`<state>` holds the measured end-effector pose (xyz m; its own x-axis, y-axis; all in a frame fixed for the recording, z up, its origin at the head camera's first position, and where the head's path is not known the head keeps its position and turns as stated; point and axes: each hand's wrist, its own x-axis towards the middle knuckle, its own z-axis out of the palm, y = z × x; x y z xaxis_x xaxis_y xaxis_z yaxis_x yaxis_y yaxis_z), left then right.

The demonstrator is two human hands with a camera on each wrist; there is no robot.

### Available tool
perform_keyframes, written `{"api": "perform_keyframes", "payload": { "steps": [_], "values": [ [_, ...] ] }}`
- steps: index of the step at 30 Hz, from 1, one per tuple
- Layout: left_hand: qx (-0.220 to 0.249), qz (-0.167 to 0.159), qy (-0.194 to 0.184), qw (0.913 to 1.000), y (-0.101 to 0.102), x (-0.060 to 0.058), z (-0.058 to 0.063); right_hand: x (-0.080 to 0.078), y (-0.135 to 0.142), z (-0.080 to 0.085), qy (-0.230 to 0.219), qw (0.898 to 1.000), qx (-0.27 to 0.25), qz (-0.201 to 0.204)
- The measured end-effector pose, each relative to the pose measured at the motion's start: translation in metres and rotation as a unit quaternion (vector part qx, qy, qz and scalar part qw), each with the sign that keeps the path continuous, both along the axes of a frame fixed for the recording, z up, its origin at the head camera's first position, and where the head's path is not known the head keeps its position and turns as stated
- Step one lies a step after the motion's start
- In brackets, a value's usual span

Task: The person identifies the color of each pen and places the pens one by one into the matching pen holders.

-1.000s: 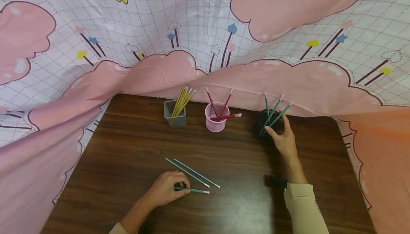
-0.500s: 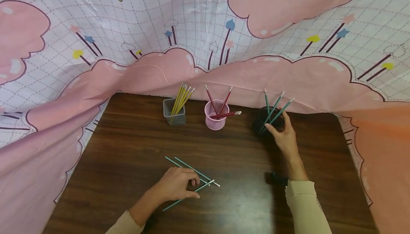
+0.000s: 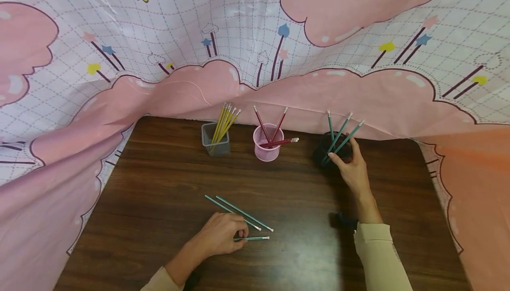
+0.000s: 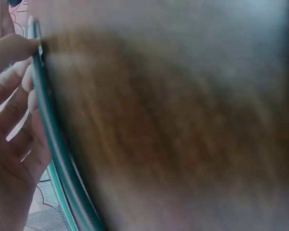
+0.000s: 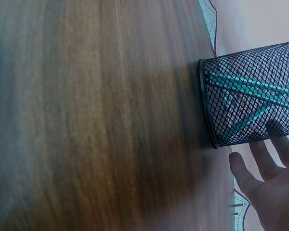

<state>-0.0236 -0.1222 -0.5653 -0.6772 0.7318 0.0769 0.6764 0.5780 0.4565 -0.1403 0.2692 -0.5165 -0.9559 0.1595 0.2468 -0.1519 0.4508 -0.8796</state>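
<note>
My left hand [image 3: 223,233] pinches a green pencil [image 3: 256,238] low over the table, its white eraser end pointing right. Thumb and fingers meet on that pencil [image 4: 55,130] in the left wrist view. Just beyond, two more green pencils [image 3: 245,213] lie side by side on the wood. My right hand [image 3: 356,171] holds the black mesh pencil cup [image 3: 320,153] at its right side, thumb at the near rim. Three green pencils [image 3: 338,132] lean in the cup, erasers up. The right wrist view shows fingers against the mesh cup [image 5: 250,96].
A pink cup [image 3: 267,154] with red pencils [image 3: 279,125] stands at the back middle. To its left is a grey square holder [image 3: 219,150] with several yellow pencils [image 3: 225,125]. A patterned cloth [image 3: 179,96] hangs behind the dark wooden table [image 3: 159,171].
The left hand's fingers, parted half a second ago over a slanted pencil, have closed on it. That pencil has swung round to point right. My right hand stays at the black cup.
</note>
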Motion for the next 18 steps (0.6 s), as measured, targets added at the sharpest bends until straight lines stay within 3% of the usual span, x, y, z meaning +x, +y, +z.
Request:
{"api": "perform_keyframes", "payload": {
  "steps": [6,18],
  "values": [
    [0.048,0.008,0.032,0.9983,0.001,-0.004,0.003,0.001,0.001,0.000,0.000,1.000,-0.006,0.004],
    [0.069,0.007,0.055,0.9961,0.005,-0.018,0.011,0.000,0.000,0.000,-0.006,1.000,0.014,-0.005]
  ]
}}
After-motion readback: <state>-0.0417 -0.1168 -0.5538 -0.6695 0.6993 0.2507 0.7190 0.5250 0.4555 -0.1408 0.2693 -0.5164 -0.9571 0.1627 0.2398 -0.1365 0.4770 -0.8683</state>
